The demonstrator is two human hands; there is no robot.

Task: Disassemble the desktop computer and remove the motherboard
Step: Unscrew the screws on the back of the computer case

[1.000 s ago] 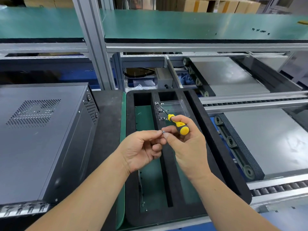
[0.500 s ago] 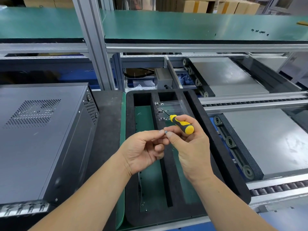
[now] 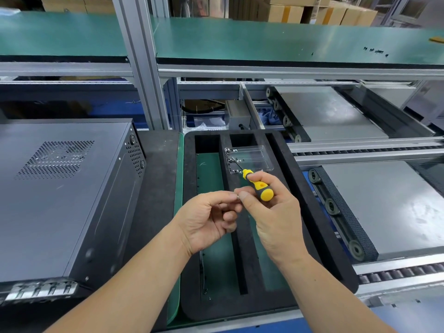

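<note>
Your two hands meet in the middle of the frame, over the black foam tray [image 3: 322, 207]. Your left hand [image 3: 206, 222] has its fingers curled, and its thumb and first finger pinch a tiny silver screw [image 3: 238, 197]. Your right hand [image 3: 271, 212] touches that same screw with its fingertips, so both hands meet at it (who really holds it, I cannot tell). The right hand also grips a small screwdriver [image 3: 258, 186] with a yellow and black handle. The screwdriver's front end points up and left, toward a clear plastic parts box [image 3: 249, 159].

That clear box sits in the upper part of the tray, just above your hands. A few little silver screws lie along its left side.

The desktop computer [image 3: 60, 195] fills the left side of the frame. It is a dark gray metal case with its cover on, and it has small air holes on top. It sits well apart from your hands.

On the right side of the frame are gray conveyor plates [image 3: 389, 207]. A green shelf [image 3: 264, 39] runs across the top.
</note>
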